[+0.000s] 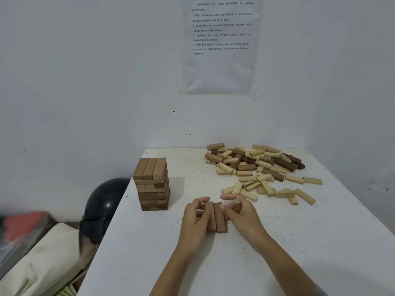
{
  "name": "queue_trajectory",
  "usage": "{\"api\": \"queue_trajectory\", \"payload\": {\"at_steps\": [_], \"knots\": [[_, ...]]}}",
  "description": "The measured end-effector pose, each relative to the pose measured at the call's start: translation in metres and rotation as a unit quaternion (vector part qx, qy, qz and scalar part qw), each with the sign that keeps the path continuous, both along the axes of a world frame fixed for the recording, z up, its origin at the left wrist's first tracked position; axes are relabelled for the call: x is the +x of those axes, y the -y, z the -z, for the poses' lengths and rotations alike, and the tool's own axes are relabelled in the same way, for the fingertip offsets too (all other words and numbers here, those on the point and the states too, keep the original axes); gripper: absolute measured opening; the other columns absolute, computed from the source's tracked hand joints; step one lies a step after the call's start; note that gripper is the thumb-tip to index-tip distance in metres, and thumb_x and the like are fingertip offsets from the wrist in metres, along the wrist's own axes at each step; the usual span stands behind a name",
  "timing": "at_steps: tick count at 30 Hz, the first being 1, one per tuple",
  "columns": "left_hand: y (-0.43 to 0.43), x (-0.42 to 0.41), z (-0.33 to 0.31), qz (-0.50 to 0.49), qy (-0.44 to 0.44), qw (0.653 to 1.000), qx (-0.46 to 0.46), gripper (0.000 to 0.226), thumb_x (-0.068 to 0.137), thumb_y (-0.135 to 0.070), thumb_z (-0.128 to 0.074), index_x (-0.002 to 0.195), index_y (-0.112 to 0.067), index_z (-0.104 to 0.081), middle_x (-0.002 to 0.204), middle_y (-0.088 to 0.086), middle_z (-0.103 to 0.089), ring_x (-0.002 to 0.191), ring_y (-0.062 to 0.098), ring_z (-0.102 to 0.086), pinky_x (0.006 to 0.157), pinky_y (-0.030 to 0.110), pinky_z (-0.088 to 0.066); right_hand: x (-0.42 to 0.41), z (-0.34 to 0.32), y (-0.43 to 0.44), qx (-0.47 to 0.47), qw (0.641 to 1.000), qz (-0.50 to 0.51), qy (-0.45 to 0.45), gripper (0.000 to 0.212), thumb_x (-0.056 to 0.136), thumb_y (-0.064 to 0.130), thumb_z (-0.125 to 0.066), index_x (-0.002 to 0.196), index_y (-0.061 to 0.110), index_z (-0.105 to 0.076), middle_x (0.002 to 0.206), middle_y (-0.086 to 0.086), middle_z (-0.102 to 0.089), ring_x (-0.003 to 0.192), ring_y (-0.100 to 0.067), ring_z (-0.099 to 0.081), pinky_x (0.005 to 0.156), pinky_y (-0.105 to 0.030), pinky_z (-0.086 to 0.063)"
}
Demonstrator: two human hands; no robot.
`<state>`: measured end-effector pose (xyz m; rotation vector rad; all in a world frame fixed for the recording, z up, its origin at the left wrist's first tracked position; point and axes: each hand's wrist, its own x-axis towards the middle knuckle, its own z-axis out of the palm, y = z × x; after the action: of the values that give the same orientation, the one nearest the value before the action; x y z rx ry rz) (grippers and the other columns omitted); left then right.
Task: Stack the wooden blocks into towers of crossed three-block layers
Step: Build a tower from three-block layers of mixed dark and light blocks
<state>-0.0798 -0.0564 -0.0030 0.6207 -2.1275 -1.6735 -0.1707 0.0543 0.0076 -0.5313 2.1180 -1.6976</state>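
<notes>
While your left hand [195,216] pinches the brown base-layer blocks [219,221] at six o'clock and your right hand [241,212] curls round a third block [236,207], watch it: an uneven squeeze could skew them and tilt every layer above.

On the white tabletop [192,263], the left hand [197,214] holds a row of brown blocks [220,220] lying flat. The right hand [240,211] pinches an extra block [236,205] right beside the row. A tall tower [152,184] stands at ten o'clock from the hands. A messy pile [260,167] of light and dark blocks lies at one o'clock.
</notes>
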Motion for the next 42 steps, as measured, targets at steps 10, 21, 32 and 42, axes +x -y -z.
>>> {"api": "queue_trajectory", "payload": {"at_steps": [10,21,32,42], "knots": [[-0.004,-0.004,0.014,-0.053,0.015,0.994,-0.097,0.03,0.097,-0.012,-0.051,0.123,-0.026,-0.054,0.117,-0.002,-0.048,0.112,0.018,-0.051,0.1,0.039,-0.043,0.004,0.0,-0.001,0.049,0.998,0.027,-0.029,0.028,0.089,0.016,-0.065,0.114,0.023,-0.055,0.1,-0.006,-0.056,0.087,-0.013,-0.055,0.071,-0.015,-0.044],[0.006,0.003,0.005,-0.048,0.027,0.997,-0.06,0.03,0.094,-0.002,-0.051,0.116,-0.022,-0.056,0.111,0.008,-0.054,0.092,0.011,-0.055,0.077,0.013,-0.044,0.002,-0.001,-0.019,0.058,0.998,0.022,-0.011,0.046,0.096,0.005,-0.052,0.137,0.023,-0.044,0.096,0.002,-0.054,0.082,-0.006,-0.053,0.059,-0.01,-0.044],[0.003,0.007,0.004,0.017,0.019,0.996,-0.087,0.049,0.092,0.002,-0.052,0.135,-0.022,-0.048,0.125,-0.007,-0.055,0.1,0.006,-0.058,0.08,0.011,-0.045,0.014,0.014,-0.02,0.103,0.983,0.051,-0.14,0.037,0.091,0.014,-0.063,0.127,0.02,-0.058,0.096,0.005,-0.055,0.069,-0.004,-0.051,0.063,-0.006,-0.041],[-0.002,0.006,0.008,-0.033,0.006,0.997,-0.07,0.044,0.082,-0.01,-0.073,0.116,-0.03,-0.054,0.105,-0.004,-0.057,0.093,0.01,-0.055,0.075,0.012,-0.042,0.02,0.008,-0.027,0.187,0.953,-0.087,-0.222,0.089,0.077,0.032,-0.073,0.145,0.036,-0.017,0.124,0.017,-0.036,0.113,-0.008,-0.026,0.088,-0.019,-0.031]]}}
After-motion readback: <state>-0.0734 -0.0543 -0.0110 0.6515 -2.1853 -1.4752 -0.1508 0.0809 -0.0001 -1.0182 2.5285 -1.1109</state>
